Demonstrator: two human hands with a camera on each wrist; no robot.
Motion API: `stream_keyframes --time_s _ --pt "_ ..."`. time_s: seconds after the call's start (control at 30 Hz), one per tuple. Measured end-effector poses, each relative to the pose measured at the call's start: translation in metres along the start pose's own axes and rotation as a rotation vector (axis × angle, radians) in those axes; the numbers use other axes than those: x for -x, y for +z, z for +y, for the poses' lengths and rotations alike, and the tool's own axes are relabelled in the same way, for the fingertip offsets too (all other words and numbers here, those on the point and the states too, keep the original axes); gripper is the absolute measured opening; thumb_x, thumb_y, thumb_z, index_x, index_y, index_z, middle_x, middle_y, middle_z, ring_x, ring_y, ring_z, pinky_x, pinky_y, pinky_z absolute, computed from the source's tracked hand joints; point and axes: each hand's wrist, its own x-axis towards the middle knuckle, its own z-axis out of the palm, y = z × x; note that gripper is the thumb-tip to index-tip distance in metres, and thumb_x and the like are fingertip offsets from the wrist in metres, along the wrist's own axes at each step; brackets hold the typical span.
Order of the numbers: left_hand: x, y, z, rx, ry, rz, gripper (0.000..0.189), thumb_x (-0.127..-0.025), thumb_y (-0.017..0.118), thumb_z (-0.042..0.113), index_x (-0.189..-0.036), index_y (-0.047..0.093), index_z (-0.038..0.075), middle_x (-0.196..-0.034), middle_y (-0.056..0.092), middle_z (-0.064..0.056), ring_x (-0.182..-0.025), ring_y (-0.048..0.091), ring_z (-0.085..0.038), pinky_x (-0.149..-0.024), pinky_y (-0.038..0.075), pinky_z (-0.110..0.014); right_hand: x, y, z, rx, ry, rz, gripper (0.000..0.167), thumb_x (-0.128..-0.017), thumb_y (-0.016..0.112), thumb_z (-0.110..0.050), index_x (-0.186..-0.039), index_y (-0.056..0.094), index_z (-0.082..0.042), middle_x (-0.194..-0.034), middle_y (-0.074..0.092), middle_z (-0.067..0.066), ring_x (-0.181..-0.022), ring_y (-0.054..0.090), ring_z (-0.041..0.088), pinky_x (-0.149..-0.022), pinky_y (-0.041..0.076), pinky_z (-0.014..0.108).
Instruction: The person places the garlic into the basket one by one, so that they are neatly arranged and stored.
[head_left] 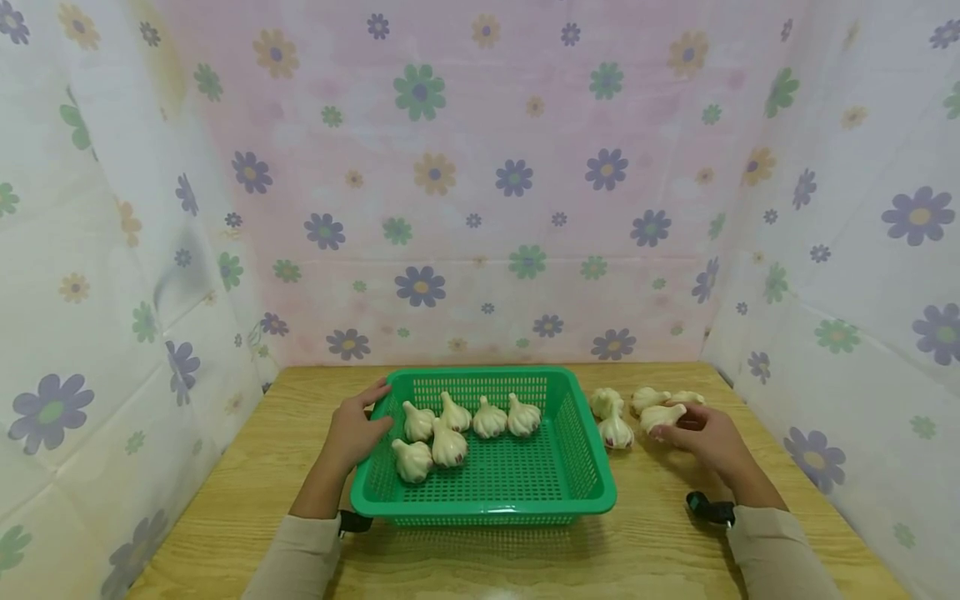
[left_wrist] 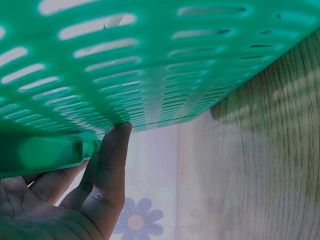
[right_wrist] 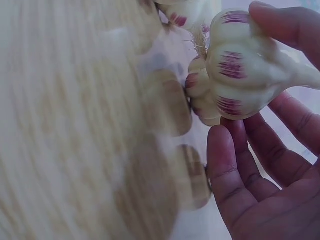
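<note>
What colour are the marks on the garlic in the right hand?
The marks are purplish red, clearest in the right wrist view.

You held a cream, purple-streaked garlic bulb [right_wrist: 242, 70] in your right grip [head_left: 708, 437], stem pointing right; your left grip [head_left: 356, 429] held the green basket [head_left: 480, 507], with six bulbs [head_left: 449, 447] inside.

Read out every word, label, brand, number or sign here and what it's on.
None readable. The garlic bulb in the right hand has purplish streaks, not letters; the green basket and flowered cloth show no writing. Any marking on the black wrist device is too small to read.
</note>
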Motion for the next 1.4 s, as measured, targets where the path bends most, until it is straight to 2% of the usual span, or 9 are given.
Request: stream_keyframes --time_s 0.07,0.23,0.4,0.6,0.73,1.07,1.3,1.4 --pt "0.000 0.000 0.000 0.001 -0.001 -0.001 0.063 -0.093 0.062 0.006 -0.154 0.050 0.010 -0.167 0.038 -0.001 -0.124 0.064 -0.041 -0.065 0.053 -0.032 0.000 -0.001 -0.002 0.011 -0.006 0.005 0.066 -0.091 0.077 -0.048 -0.141 0.061 -0.009 -0.119 0.066 0.013 -0.107 0.066 0.010 -0.080 0.057 0.028" --pt "0.000 0.002 -0.001 0.009 -0.004 -0.008 0.063 -0.093 0.062 0.006 -0.154 0.051 0.010 -0.167 0.038 -0.001 -0.123 0.064 -0.040 -0.065 0.053 -0.031 0.003 -0.005 -0.008 0.026 -0.016 0.012 0.064 -0.090 0.078 -0.048 -0.138 0.062 -0.008 -0.117 0.064 0.013 -0.116 0.066 0.028 -0.079 0.058 0.032" --pt "-0.001 0.002 -0.001 0.022 -0.005 -0.003 0.063 -0.092 0.062 0.006 -0.154 0.051 0.010 -0.167 0.039 0.000 -0.121 0.065 -0.039 -0.062 0.052 -0.031 0.003 -0.008 -0.015 0.022 -0.029 0.012 0.067 -0.091 0.077 -0.048 -0.140 0.059 -0.006 -0.116 0.065 0.016 -0.117 0.067 0.033 -0.082 0.059 0.039" --pt "0.000 0.002 0.000 0.023 0.002 -0.005 0.063 -0.091 0.061 0.005 -0.154 0.051 0.010 -0.166 0.039 -0.001 -0.120 0.066 -0.038 -0.057 0.050 -0.032 0.000 -0.014 -0.026 0.040 -0.066 0.013 0.076 -0.092 0.075 -0.048 -0.148 0.054 -0.001 -0.132 0.058 0.024 -0.126 0.060 0.049 -0.090 0.058 0.054" --pt "0.000 0.002 0.000 0.014 0.006 -0.001 0.064 -0.091 0.062 0.006 -0.153 0.052 0.010 -0.166 0.039 -0.002 -0.121 0.066 -0.039 -0.057 0.050 -0.032 -0.004 -0.018 -0.036 0.056 -0.096 0.002 0.073 -0.093 0.074 -0.047 -0.146 0.055 -0.001 -0.134 0.057 0.025 -0.125 0.060 0.050 -0.089 0.058 0.054" --pt "-0.001 0.001 0.000 0.017 -0.001 0.005 0.063 -0.091 0.062 0.005 -0.153 0.052 0.010 -0.166 0.039 -0.001 -0.121 0.065 -0.039 -0.060 0.050 -0.031 -0.016 -0.021 -0.068 0.089 -0.152 -0.032 0.053 -0.091 0.076 -0.050 -0.124 0.067 -0.010 -0.129 0.063 0.020 -0.119 0.064 0.044 -0.082 0.060 0.047" --pt "-0.001 0.000 -0.001 0.020 0.009 0.000 0.064 -0.091 0.062 0.005 -0.153 0.052 0.009 -0.167 0.039 -0.002 -0.122 0.066 -0.040 -0.060 0.051 -0.031 -0.019 -0.025 -0.095 0.130 -0.181 -0.040 0.063 -0.089 0.078 -0.052 -0.135 0.064 -0.011 -0.134 0.061 0.022 -0.118 0.064 0.045 -0.079 0.060 0.048" --pt "-0.001 0.000 -0.002 0.018 0.014 0.001 0.063 -0.091 0.061 0.005 -0.153 0.052 0.009 -0.166 0.039 -0.003 -0.121 0.066 -0.040 -0.061 0.051 -0.031 -0.021 -0.026 -0.106 0.170 -0.202 -0.047 0.062 -0.089 0.077 -0.053 -0.134 0.065 -0.013 -0.134 0.062 0.022 -0.117 0.065 0.044 -0.081 0.060 0.050"
